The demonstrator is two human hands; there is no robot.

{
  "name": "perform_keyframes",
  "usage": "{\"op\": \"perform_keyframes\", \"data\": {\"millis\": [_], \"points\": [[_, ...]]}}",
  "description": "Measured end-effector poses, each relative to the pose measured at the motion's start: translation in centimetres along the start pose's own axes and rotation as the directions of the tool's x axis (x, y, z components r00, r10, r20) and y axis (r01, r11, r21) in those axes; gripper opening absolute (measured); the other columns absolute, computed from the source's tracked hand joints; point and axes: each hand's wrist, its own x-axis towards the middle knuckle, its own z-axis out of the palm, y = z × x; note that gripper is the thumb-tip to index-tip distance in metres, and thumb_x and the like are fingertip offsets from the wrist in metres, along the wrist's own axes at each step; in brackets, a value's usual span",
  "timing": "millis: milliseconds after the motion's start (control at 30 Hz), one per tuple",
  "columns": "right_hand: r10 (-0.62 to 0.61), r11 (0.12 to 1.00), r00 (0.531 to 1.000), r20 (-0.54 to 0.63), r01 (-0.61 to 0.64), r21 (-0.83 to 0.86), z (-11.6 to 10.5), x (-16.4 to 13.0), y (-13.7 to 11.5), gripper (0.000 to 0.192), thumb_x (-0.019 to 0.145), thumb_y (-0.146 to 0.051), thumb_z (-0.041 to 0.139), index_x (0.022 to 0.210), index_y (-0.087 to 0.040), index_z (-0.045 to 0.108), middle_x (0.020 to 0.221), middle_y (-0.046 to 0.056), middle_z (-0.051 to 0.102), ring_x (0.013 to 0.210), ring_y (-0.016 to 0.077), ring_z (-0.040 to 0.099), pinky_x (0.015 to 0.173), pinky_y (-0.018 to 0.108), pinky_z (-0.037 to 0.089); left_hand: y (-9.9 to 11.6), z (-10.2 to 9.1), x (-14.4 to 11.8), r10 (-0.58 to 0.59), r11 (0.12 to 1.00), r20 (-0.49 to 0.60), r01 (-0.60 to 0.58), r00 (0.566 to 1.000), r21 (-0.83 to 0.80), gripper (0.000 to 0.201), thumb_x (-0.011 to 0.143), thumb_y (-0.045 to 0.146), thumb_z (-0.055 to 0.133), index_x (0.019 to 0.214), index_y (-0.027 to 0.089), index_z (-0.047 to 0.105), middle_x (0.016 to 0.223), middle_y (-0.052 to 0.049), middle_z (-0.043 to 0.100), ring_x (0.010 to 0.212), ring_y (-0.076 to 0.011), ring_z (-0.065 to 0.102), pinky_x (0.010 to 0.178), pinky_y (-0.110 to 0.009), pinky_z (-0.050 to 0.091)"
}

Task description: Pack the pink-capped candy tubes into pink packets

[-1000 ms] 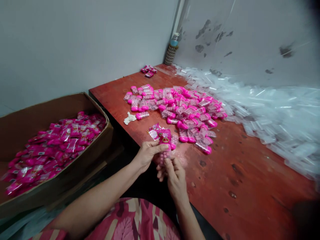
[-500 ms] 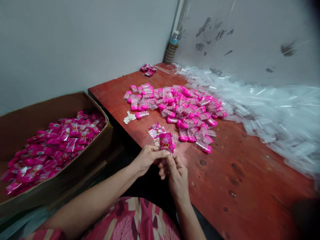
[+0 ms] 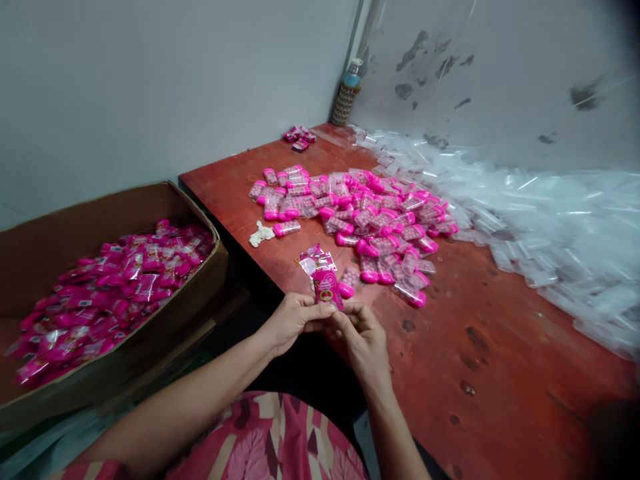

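A printed pink packet [image 3: 326,287] is the hub of it all, held upright over the near edge of the red table [image 3: 425,400]. The left hand [image 3: 286,325], at eight o'clock from it, nips its lower end under the thumb; the right hand [image 3: 369,343], between four and five, meets it there with thumb and fingertips pinched close. I'd say they grip low to keep the packet steady and its face in plain sight. Whether the right fingers hold the packet itself or something behind it, I can't tell; the thumbs cover that spot.

At eleven o'clock, just beyond, lie some loose wrappers [image 3: 311,254], presumably within easy reach on purpose. The pink-capped tubes [image 3: 385,227] are heaped between one and two, and a white scrap [image 3: 261,233] sits at ten (shapeless, whatever it is). Farther out, the cardboard box [image 3: 200,210] of pink packets stands at nine, beside the table, likely handy for the left arm. Clear plastic pieces [image 3: 575,230] bank against the wall towards three, seemingly kept apart from the tubes. A bottle [image 3: 353,75] stands at twelve, in the corner.

A second ago pink beads showed beneath the packet; now none do. The right hand's fingers, which hung loose below, have closed up behind it, while the heaps lie unchanged.
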Motion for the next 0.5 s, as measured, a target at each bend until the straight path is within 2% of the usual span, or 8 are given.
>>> {"op": "perform_keyframes", "data": {"millis": [33, 67, 133, 200, 233, 267, 333, 500], "points": [[-0.110, 0.982, 0.994, -0.028, 0.105, -0.157, -0.3, 0.3, -0.5, 0.021, 0.078, -0.037, 0.054, 0.091, -0.020, 0.051, 0.081, 0.006, 0.063, 0.072, 0.0193, 0.062, 0.064, 0.034, 0.051, 0.0, -0.1, 0.0, -0.008, 1.000, -0.032, 0.009, 0.999, 0.027, 0.022, 0.060, 0.028, 0.071, 0.069, 0.008, 0.067, 0.066, -0.006, 0.063, 0.061, -0.0128, 0.057, 0.066, -0.028, 0.045], [-0.247, 0.921, 0.969, -0.020, 0.228, -0.316, -0.5, 0.6, -1.2, 0.027, 0.077, -0.039, 0.055, 0.097, -0.020, 0.051, 0.094, 0.009, 0.061, 0.086, 0.0230, 0.060, 0.073, 0.039, 0.049, 0.0, -0.1, 0.0, -0.015, 0.998, -0.056, 0.019, 0.998, 0.058, 0.022, 0.059, 0.028, 0.071, 0.067, 0.008, 0.067, 0.066, -0.006, 0.063, 0.061, -0.0125, 0.057, 0.066, -0.027, 0.044], [-0.471, 0.692, 0.870, 0.146, 0.467, -0.550, -0.6, 1.3, -2.6, 0.046, 0.074, -0.045, 0.056, 0.111, -0.018, 0.047, 0.119, 0.015, 0.050, 0.110, 0.0292, 0.046, 0.089, 0.047, 0.038, 0.0, 0.0, -0.1, -0.021, 0.993, -0.064, 0.028, 0.998, 0.113, 0.023, 0.058, 0.029, 0.071, 0.064, 0.008, 0.067, 0.060, -0.004, 0.061, 0.056, -0.0110, 0.055, 0.062, -0.024, 0.042], [-0.515, 0.480, 0.773, 0.370, 0.618, -0.623, -0.1, 2.1, -3.7, 0.062, 0.071, -0.054, 0.055, 0.117, -0.014, 0.043, 0.126, 0.018, 0.043, 0.117, 0.0321, 0.038, 0.095, 0.049, 0.032, 0.1, 0.3, -0.3, -0.024, 0.992, -0.053, 0.031, 0.998, 0.123, 0.023, 0.060, 0.030, 0.069, 0.063, 0.007, 0.066, 0.056, -0.003, 0.059, 0.053, -0.0108, 0.053, 0.056, -0.023, 0.039], [-0.495, 0.417, 0.750, 0.439, 0.649, -0.637, 0.3, 2.5, -4.0, 0.067, 0.069, -0.058, 0.053, 0.116, -0.012, 0.044, 0.123, 0.018, 0.046, 0.114, 0.0324, 0.040, 0.094, 0.048, 0.033, 0.1, 0.4, -0.5, -0.031, 0.993, -0.050, 0.037, 0.998, 0.114, 0.023, 0.060, 0.030, 0.069, 0.063, 0.007, 0.066, 0.056, -0.003, 0.058, 0.052, -0.0111, 0.052, 0.053, -0.023, 0.038], [-0.473, 0.381, 0.744, 0.472, 0.656, -0.652, 0.8, 2.7, -4.1, 0.069, 0.068, -0.062, 0.051, 0.114, -0.010, 0.047, 0.117, 0.019, 0.050, 0.110, 0.0321, 0.044, 0.092, 0.047, 0.035, 0.0, 0.6, -0.7, -0.040, 0.994, -0.053, 0.045, 0.998, 0.097, 0.022, 0.060, 0.029, 0.068, 0.062, 0.007, 0.065, 0.055, -0.003, 0.057, 0.052, -0.0114, 0.051, 0.052, -0.022, 0.037], [-0.462, 0.363, 0.757, 0.462, 0.637, -0.680, 1.6, 2.9, -3.8, 0.070, 0.066, -0.066, 0.049, 0.105, -0.008, 0.052, 0.103, 0.018, 0.056, 0.098, 0.0302, 0.050, 0.086, 0.043, 0.039, -0.1, 0.6, -1.1, -0.055, 0.997, -0.057, 0.059, 0.997, 0.058, 0.020, 0.059, 0.027, 0.068, 0.057, 0.008, 0.063, 0.053, -0.002, 0.054, 0.051, -0.0111, 0.049, 0.049, -0.022, 0.035], [-0.488, 0.418, 0.770, 0.412, 0.620, -0.664, 2.7, 2.4, -2.0, 0.064, 0.064, -0.068, 0.049, 0.089, -0.010, 0.056, 0.085, 0.013, 0.057, 0.081, 0.0257, 0.051, 0.073, 0.039, 0.042, -1.0, -0.3, -2.1, -0.048, 0.999, -0.028, 0.048, 0.998, -0.019, 0.012, 0.059, 0.019, 0.065, 0.055, 0.009, 0.060, 0.055, -0.001, 0.051, 0.052, -0.0098, 0.047, 0.050, -0.021, 0.036]]}}
